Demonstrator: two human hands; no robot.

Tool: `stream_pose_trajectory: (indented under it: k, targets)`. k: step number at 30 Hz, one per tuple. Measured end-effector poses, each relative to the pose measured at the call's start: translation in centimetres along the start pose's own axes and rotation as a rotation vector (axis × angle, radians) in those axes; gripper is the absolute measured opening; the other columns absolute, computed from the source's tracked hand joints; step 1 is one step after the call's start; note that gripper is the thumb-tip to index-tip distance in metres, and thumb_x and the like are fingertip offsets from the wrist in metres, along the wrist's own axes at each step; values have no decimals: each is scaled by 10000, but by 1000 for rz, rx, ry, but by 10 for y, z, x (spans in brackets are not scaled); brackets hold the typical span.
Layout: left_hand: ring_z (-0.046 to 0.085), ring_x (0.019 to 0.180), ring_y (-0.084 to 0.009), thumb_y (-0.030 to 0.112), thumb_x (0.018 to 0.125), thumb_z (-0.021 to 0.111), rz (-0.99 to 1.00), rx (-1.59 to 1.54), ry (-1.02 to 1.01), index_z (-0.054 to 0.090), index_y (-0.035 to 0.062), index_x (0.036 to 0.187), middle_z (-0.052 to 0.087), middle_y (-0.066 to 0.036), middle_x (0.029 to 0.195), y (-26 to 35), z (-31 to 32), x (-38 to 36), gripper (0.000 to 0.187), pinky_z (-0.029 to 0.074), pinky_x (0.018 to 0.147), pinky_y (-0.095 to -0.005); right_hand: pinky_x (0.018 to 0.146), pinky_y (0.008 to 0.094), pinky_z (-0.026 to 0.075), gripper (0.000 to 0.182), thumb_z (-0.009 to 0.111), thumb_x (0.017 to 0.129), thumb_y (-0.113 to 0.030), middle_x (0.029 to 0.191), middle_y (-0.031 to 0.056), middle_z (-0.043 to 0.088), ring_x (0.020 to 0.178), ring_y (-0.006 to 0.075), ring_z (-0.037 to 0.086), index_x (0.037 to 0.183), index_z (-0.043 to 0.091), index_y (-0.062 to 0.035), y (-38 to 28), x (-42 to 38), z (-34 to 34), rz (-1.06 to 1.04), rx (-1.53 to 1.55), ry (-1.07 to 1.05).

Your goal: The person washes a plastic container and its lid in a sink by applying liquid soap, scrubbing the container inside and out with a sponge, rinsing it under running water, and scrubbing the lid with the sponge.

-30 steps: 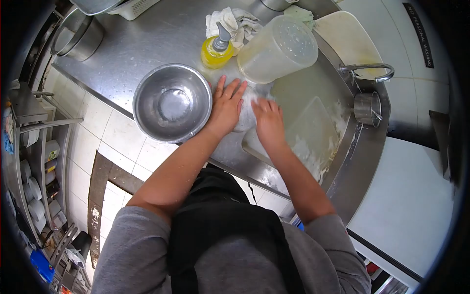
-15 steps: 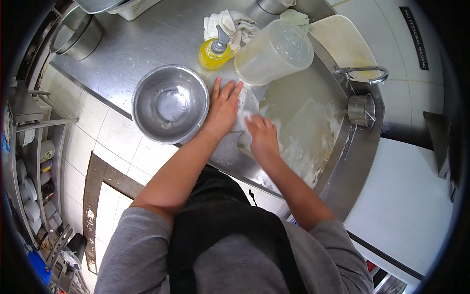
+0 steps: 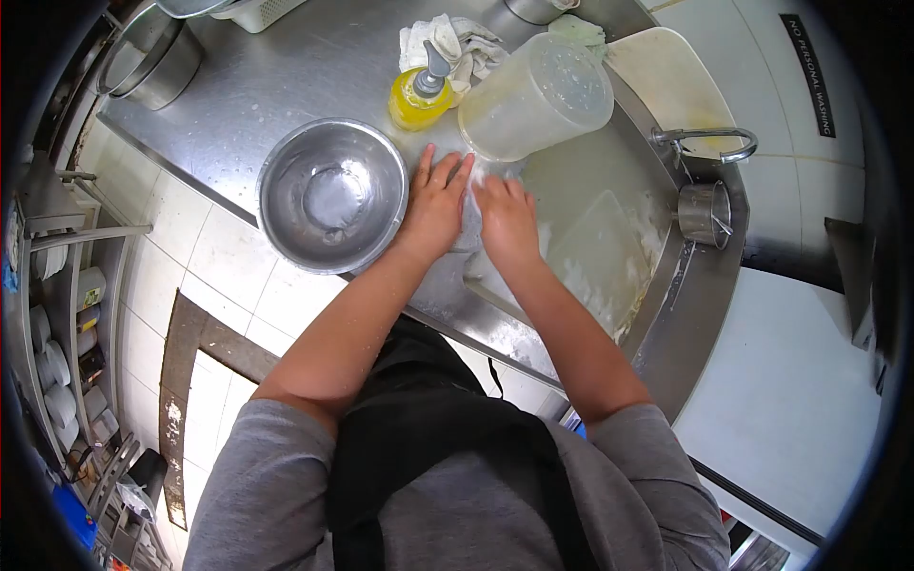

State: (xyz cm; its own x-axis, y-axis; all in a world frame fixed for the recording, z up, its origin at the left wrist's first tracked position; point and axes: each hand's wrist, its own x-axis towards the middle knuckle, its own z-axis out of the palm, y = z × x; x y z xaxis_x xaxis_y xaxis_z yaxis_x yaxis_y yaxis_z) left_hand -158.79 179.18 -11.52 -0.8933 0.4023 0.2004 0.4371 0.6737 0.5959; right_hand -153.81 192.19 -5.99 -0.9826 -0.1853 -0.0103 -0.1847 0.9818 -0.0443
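Note:
My left hand [image 3: 436, 207] lies with its fingers stretched out and apart at the sink's near-left edge, against a wet, whitish surface I cannot make out clearly. Close beside it, my right hand [image 3: 508, 217] has its fingers bent and pressed together on something white and sudsy, mostly hidden beneath them. A large steel bowl [image 3: 331, 228] stands left of my left wrist. Just beyond my fingertips a cloudy plastic container [image 3: 519, 109] lies tilted on its side. The pump bottle of yellow soap [image 3: 417, 107] stands to its left.
Soapy water fills the sink [image 3: 657, 347] on the right, under a curved tap [image 3: 733, 143]. A steel pot [image 3: 703, 214] sits at its right rim. Behind the soap lies a crumpled white cloth [image 3: 447, 48]. Nested steel pots [image 3: 167, 71] stand far left on the counter.
My right hand has moved away from me, up beside my left fingertips. My left hand stays nearly in place. The foam on the water has shifted and thinned.

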Motion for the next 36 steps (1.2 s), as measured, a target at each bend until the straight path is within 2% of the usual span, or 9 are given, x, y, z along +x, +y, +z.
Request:
stream_pose_trajectory:
  k: [5,11,14,17,20,26,30,32,36]
  targets:
    - [264,1394,-339,178,924,517,-18,27,0,429,203,1414,428,-59,1402,2,1,2,498,140,1115,-624,828,423,420,379,535,769,-11,1097,56,578,1038,260,526,1132,632,-57,-15,-43,1,28,114,11]
    - [271,1390,-341,169,917,524,-5,61,2,434,200,1411,430,-59,1396,0,0,0,503,148,1117,-618,845,421,412,413,536,782,-26,1121,47,570,1068,252,514,1181,625,-84,-4,25,-7,73,3,-77]
    - [281,1384,-342,161,911,533,-7,10,27,443,199,1404,433,-60,1391,0,1,2,502,156,1112,-624,806,408,417,312,537,812,-106,1033,29,552,993,220,522,1103,644,-69,-3,-28,3,6,1,68]
    - [295,1375,-348,152,905,544,-9,-5,30,454,198,1396,441,-61,1382,-1,1,1,502,163,1107,-629,803,418,421,308,535,814,-108,1032,28,555,986,224,525,1099,641,-66,-2,-43,-4,-34,-32,30]
    - [302,1369,-353,146,897,555,9,-4,34,460,198,1392,447,-60,1377,1,2,1,507,167,1106,-629,798,424,420,384,547,781,-45,1085,46,576,1012,252,525,1156,627,-72,3,10,-8,52,-81,-27]
    - [320,1360,-353,131,879,572,-12,-46,51,463,200,1392,449,-62,1373,1,1,2,529,165,1102,-636,794,419,418,304,530,814,-97,1039,18,570,974,223,526,1097,638,-69,-1,-45,-2,126,-28,66]
    - [324,1360,-349,136,881,572,14,-18,35,460,202,1395,450,-61,1372,-2,1,2,530,157,1106,-634,799,412,415,322,527,813,-89,1045,22,571,994,227,527,1117,632,-65,10,-5,-3,119,16,58]
    - [322,1361,-346,142,884,570,17,-5,37,460,202,1395,452,-58,1370,-1,0,1,526,156,1107,-633,801,401,411,351,527,809,-85,1051,26,570,1008,237,528,1145,629,-70,13,17,-2,-5,2,62]
    - [327,1361,-338,156,887,569,-6,-25,65,462,201,1392,459,-53,1362,0,2,1,518,157,1097,-647,797,402,411,344,525,809,-86,1043,29,574,1000,243,528,1135,635,-82,12,-26,-2,93,25,79]
